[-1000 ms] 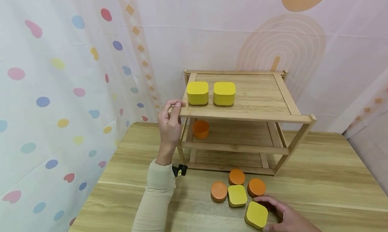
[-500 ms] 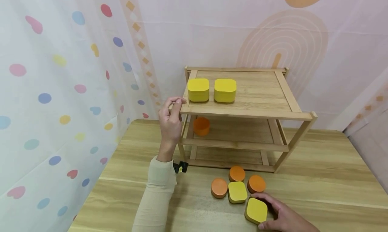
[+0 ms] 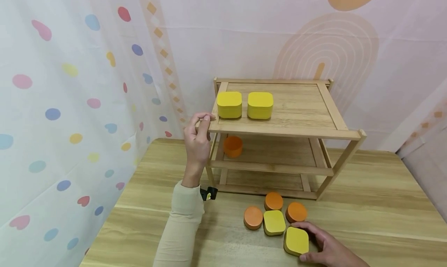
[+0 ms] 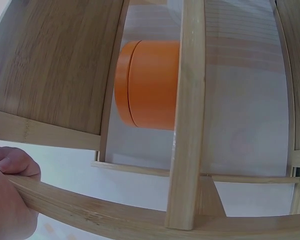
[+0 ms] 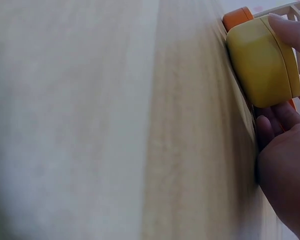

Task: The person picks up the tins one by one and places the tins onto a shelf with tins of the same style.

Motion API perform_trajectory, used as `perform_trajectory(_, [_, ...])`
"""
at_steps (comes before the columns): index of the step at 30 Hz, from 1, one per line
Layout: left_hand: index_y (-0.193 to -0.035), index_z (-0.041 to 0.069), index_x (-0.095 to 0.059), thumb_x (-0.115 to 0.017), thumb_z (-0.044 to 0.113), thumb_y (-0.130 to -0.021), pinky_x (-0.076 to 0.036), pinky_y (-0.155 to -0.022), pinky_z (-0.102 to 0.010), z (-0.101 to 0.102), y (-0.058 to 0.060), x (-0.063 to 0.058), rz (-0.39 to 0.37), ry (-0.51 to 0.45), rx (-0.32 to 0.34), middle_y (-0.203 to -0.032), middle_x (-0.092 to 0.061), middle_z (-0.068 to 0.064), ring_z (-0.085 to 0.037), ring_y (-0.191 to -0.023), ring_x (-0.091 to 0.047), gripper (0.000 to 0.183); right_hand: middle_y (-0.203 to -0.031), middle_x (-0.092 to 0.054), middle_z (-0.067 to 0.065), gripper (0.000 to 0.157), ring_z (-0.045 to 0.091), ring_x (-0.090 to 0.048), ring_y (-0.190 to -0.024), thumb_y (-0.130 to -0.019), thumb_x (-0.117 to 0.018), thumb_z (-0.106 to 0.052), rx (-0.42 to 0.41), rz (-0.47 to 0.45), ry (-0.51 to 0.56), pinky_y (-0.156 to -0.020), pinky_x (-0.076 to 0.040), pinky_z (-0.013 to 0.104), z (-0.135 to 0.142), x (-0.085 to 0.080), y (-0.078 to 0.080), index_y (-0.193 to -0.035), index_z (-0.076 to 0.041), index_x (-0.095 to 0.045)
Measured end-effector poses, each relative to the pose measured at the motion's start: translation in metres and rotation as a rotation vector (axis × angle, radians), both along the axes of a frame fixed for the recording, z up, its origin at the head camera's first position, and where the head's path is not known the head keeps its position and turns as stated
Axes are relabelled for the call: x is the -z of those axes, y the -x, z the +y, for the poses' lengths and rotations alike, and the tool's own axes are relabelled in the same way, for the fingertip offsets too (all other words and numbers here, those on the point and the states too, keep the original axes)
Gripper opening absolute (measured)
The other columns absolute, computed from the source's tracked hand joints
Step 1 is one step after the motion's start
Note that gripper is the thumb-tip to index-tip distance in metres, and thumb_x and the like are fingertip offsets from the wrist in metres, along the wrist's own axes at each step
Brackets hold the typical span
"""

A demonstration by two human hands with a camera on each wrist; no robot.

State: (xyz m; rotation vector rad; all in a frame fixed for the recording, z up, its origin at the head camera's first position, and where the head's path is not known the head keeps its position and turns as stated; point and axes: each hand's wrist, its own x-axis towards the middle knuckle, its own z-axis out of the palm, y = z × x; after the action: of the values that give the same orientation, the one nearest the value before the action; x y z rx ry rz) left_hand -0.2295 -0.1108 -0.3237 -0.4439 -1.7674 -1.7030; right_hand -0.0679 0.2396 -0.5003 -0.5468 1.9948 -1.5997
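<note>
My left hand (image 3: 197, 143) grips the front left corner of a wooden shelf (image 3: 300, 104), fingers curled over its top edge. In the left wrist view, this hand (image 4: 12, 195) holds the shelf's rail (image 4: 105, 212). Down on the table, my right hand (image 3: 328, 245) holds a rounded-square yellow tin (image 3: 296, 240), thumb on the near side and fingers on the far side. The right wrist view shows the lid seam of that yellow tin (image 5: 260, 62). Just ahead of it lie another yellow tin (image 3: 274, 222) and three round orange tins (image 3: 253, 217).
Two yellow tins (image 3: 229, 105) stand on the left of the shelf's top board. An orange tin (image 3: 233, 147) sits on the middle tier at the left. A patterned curtain (image 3: 244, 34) hangs behind the table (image 3: 377, 205).
My right thumb has come in against the yellow tin, which has shifted slightly forward and turned a little. The left hand keeps its place on the shelf corner.
</note>
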Motion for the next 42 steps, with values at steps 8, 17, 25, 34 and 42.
perform_trajectory(8, [-0.096, -0.004, -0.064, -0.046, 0.018, -0.103, -0.030, -0.042, -0.023, -0.0001, -0.0004, 0.0009, 0.008, -0.007, 0.002, -0.050, -0.040, -0.009, -0.011, -0.043, -0.034, 0.030, -0.148, -0.038, -0.001, 0.069, -0.004, -0.046, -0.122, -0.090, -0.069, -0.008, -0.026, -0.083, 0.093, -0.097, -0.041, 0.015, 0.0019, 0.0013, 0.0021, -0.150, -0.003, -0.035])
perform_trajectory(17, [-0.096, -0.005, -0.064, -0.046, 0.018, -0.103, -0.030, -0.041, -0.023, -0.0007, 0.0010, -0.0001, 0.025, -0.001, 0.007, -0.049, -0.040, 0.001, -0.011, -0.042, -0.033, 0.030, -0.155, -0.023, 0.030, 0.070, -0.013, -0.039, -0.123, -0.089, -0.072, -0.013, 0.024, -0.080, 0.021, -0.096, -0.036, 0.009, 0.0018, -0.0009, 0.0017, -0.150, -0.008, -0.039])
perform_trajectory(25, [-0.095, -0.005, -0.064, -0.046, 0.018, -0.103, -0.029, -0.040, -0.023, -0.0007, 0.0016, 0.0005, 0.030, -0.006, 0.013, -0.049, -0.040, 0.005, -0.011, -0.041, -0.033, 0.030, -0.154, -0.032, 0.020, 0.067, -0.010, -0.041, -0.124, -0.091, -0.070, -0.012, 0.020, -0.023, 0.031, -0.097, -0.035, 0.009, 0.0020, 0.0000, 0.0010, -0.149, -0.005, -0.039])
perform_trajectory(34, [-0.096, -0.003, -0.064, -0.046, 0.018, -0.103, -0.028, -0.039, -0.023, -0.0013, -0.0001, 0.0031, 0.006, -0.009, 0.008, -0.055, -0.047, 0.003, -0.010, -0.041, -0.032, 0.029, -0.145, -0.045, -0.011, 0.065, -0.004, -0.047, -0.120, -0.092, -0.067, -0.009, 0.006, -0.040, 0.064, -0.096, -0.041, 0.014, 0.0046, 0.0012, -0.0001, -0.149, 0.000, -0.037])
perform_trajectory(42, [-0.096, -0.003, -0.064, -0.045, 0.018, -0.104, -0.026, -0.038, -0.023, -0.0006, -0.0014, 0.0005, 0.002, 0.004, 0.020, -0.049, -0.039, 0.002, -0.010, -0.040, -0.031, 0.029, -0.143, -0.049, -0.011, 0.063, 0.001, -0.053, -0.117, -0.093, -0.064, -0.002, 0.033, -0.028, 0.153, -0.097, -0.044, 0.016, 0.0050, 0.0001, -0.0013, -0.148, 0.006, -0.034])
